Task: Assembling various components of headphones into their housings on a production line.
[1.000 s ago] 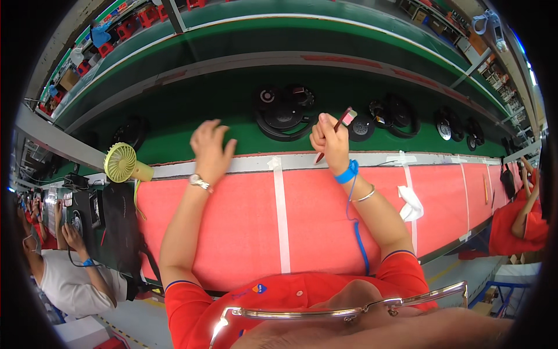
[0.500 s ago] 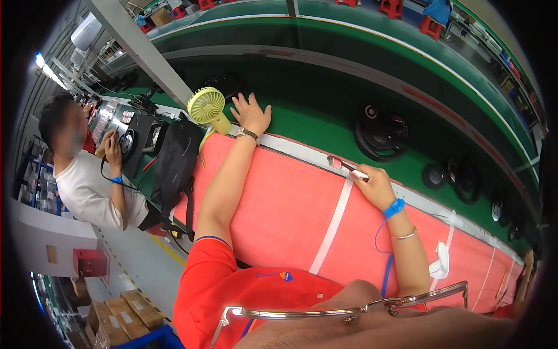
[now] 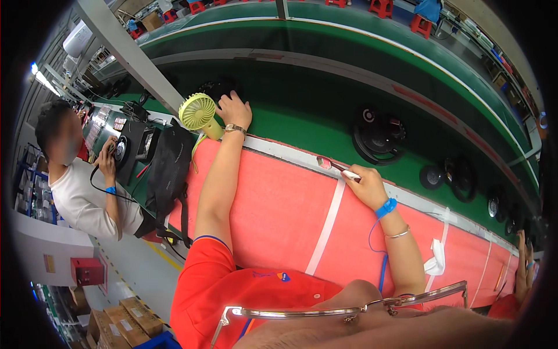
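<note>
My left hand (image 3: 235, 111) reaches over the green belt (image 3: 290, 128) beyond the table edge, wearing a wristwatch. Its fingers are apart and hold nothing I can see; they are at the near side of a black round part (image 3: 220, 87), and I cannot tell if they touch it. My right hand (image 3: 366, 185) is closed on a slim tool with a white handle (image 3: 350, 174) and dark shaft, its kind unclear. A small pink-and-white piece (image 3: 324, 163) lies at the tool's tip, over the white table edge. A blue wrist strap (image 3: 386, 207) circles my right wrist.
A yellow-green handheld fan (image 3: 197, 113) stands beside my left wrist. A black bag (image 3: 168, 168) lies left of the pink table mat (image 3: 273, 203). More black round assemblies (image 3: 378, 136) sit along the belt. A crumpled white cloth (image 3: 435, 257) lies right. A co-worker (image 3: 87, 174) works at far left.
My left hand has moved forward to the black part, its fingers less spread. My right hand keeps its grip on the tool. Another person's hands show more at the right edge.
</note>
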Demonstrator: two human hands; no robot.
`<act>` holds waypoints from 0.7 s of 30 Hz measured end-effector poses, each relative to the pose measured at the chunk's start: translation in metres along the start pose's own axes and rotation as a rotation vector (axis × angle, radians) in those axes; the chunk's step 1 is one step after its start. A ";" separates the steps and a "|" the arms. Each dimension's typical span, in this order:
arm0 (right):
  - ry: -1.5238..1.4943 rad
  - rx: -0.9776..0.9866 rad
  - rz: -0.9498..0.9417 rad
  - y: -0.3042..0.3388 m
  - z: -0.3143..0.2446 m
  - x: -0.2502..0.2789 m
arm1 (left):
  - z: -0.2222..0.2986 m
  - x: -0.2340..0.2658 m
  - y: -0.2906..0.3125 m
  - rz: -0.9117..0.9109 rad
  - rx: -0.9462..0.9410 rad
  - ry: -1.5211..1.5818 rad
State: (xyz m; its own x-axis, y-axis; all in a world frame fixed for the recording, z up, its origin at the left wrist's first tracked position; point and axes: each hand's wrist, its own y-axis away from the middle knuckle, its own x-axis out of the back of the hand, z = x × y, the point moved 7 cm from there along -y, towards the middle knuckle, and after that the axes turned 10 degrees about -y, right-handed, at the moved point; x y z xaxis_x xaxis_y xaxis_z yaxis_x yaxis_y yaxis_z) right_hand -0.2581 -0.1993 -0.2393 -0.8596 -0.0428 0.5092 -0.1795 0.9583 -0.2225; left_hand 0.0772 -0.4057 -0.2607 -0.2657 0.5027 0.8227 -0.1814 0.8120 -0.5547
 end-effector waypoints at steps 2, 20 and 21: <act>0.007 -0.005 -0.018 -0.002 -0.002 -0.004 | -0.008 0.005 0.003 0.005 0.001 0.006; -0.231 -0.003 0.176 -0.001 0.009 0.006 | 0.030 0.086 0.028 0.207 -0.304 0.897; -0.370 -0.053 0.209 0.000 0.015 0.009 | 0.039 0.101 0.034 0.203 -0.333 0.940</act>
State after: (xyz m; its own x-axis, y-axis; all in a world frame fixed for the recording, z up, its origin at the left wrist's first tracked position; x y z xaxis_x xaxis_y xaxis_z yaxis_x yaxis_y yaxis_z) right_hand -0.2724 -0.2043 -0.2473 -0.9903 0.0650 0.1226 0.0338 0.9699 -0.2413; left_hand 0.0075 -0.3382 -0.2013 0.6160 0.5531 0.5609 0.0954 0.6545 -0.7501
